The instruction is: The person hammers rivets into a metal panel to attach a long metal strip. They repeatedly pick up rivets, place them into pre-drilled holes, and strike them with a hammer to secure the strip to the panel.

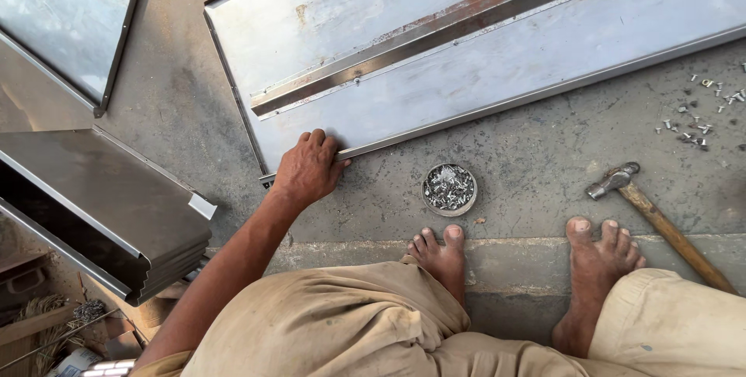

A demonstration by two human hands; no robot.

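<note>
The left hand [308, 169] lies released, palm down, fingers resting on the lower left corner of the long sheet-metal panel [497, 58], which lies flat on the concrete floor [536, 159] across the upper middle of the frame. The panel looks stiff, fairly heavy and sharp-edged; its folded rim seems the safest hold. The arm reaches forward from lower left, nearly straight. The right hand is not in view.

Sheet-metal panel [497, 50] cut off top-right; hammer [660, 218] handle end perhaps behind knee.
</note>
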